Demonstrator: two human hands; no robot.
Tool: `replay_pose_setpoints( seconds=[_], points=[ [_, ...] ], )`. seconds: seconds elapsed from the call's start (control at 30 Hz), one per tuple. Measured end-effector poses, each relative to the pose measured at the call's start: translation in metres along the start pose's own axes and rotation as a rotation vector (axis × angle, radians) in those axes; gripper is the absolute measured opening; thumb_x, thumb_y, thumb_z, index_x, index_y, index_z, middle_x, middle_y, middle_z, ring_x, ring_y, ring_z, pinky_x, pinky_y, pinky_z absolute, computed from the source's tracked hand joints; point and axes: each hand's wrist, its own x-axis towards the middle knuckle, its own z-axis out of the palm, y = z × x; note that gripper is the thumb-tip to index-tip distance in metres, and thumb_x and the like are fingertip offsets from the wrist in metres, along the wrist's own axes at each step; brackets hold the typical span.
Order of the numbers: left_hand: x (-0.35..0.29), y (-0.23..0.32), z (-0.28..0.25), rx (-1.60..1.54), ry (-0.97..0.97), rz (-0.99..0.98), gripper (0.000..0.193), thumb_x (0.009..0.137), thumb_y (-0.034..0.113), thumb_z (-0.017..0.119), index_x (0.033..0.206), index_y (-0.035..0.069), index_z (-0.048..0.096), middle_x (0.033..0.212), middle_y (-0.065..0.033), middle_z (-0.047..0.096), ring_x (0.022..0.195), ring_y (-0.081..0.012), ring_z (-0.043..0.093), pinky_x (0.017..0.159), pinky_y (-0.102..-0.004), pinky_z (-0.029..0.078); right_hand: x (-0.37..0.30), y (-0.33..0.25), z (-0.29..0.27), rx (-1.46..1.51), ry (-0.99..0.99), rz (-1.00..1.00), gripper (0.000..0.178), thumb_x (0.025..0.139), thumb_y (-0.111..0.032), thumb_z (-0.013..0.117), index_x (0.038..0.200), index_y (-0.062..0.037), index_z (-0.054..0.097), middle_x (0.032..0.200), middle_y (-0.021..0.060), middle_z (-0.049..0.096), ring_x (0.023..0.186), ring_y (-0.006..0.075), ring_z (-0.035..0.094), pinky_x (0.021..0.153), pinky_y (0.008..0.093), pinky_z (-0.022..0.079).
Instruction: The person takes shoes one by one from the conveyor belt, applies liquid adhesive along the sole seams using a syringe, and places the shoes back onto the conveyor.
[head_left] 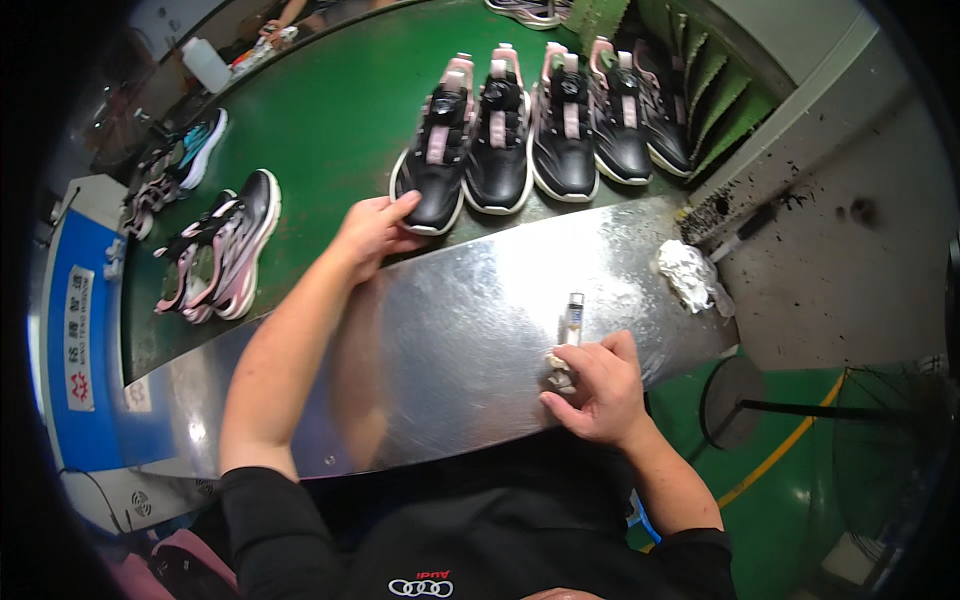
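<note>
Left hand (378, 232) part-closed, gripping leftmost upright black shoe (438, 165) by toe; right hand (603, 388) curled, pinching slim tool (574, 318) over metal worktop (460, 335).

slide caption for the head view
Left hand touches a black-and-pink sneaker; right hand holds a slim item over the metal worktop.

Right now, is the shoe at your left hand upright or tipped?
Upright: the shoe has its top facing up, white sole edge beneath.

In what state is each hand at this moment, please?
Left hand: closed on the toe of the row's leftmost black shoe.
Right hand: closed on a small crumpled whitish thing; its exact kind cannot be told.
</note>
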Motion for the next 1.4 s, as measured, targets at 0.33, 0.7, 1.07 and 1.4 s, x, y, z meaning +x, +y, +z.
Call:
replay_pose_setpoints(
  seconds=[0.33, 0.7, 1.07, 1.4],
  points=[
    [-0.146, -0.068, -0.150, 0.047, 0.230, 0.376, 0.044, 0.094, 0.018, 0.047, 0.132, -0.002, 0.036, 0.125, -0.0189, 0.050, 0.113, -0.0298, 0.054, 0.097, -0.0368, 0.044, -0.008, 0.006, 0.002, 0.130, 0.079, -0.040, 0.045, 0.064, -0.028, 0.074, 0.101, -0.0080, 0.059, 0.078, 0.0035, 0.051, 0.072, 0.0251, 0.044, 0.067, 0.0341, 0.042],
    [-0.122, -0.076, -0.140, 0.087, 0.255, 0.338, 0.044, 0.094, 0.017, 0.047, 0.133, -0.001, 0.036, 0.128, -0.0181, 0.047, 0.116, -0.0281, 0.051, 0.099, -0.0357, 0.041, -0.020, 0.001, 0.001, 0.073, 0.092, -0.011, 0.044, 0.063, -0.028, 0.075, 0.100, -0.0102, 0.059, 0.079, 0.0022, 0.050, 0.079, 0.0248, 0.043, 0.069, 0.0339, 0.042],
    [-0.114, -0.087, -0.127, 0.056, 0.199, 0.314, 0.044, 0.094, 0.016, 0.046, 0.134, 0.000, 0.036, 0.131, -0.0174, 0.044, 0.118, -0.0263, 0.049, 0.101, -0.0347, 0.039, -0.019, 0.005, -0.002, 0.086, 0.120, -0.008, 0.043, 0.064, -0.026, 0.075, 0.100, -0.0088, 0.059, 0.077, 0.0029, 0.052, 0.079, 0.0247, 0.044, 0.068, 0.0336, 0.043],
    [-0.152, -0.118, -0.164, -0.030, 0.159, 0.263, 0.044, 0.094, 0.015, 0.046, 0.134, 0.001, 0.035, 0.134, -0.0167, 0.042, 0.121, -0.0248, 0.046, 0.102, -0.0338, 0.036, -0.036, 0.001, -0.027, 0.435, 0.099, 0.323, 0.046, 0.075, -0.025, 0.073, 0.114, -0.0072, 0.056, 0.084, 0.0137, 0.059, 0.078, 0.0273, 0.057, 0.073, 0.0364, 0.046]
  ],
)
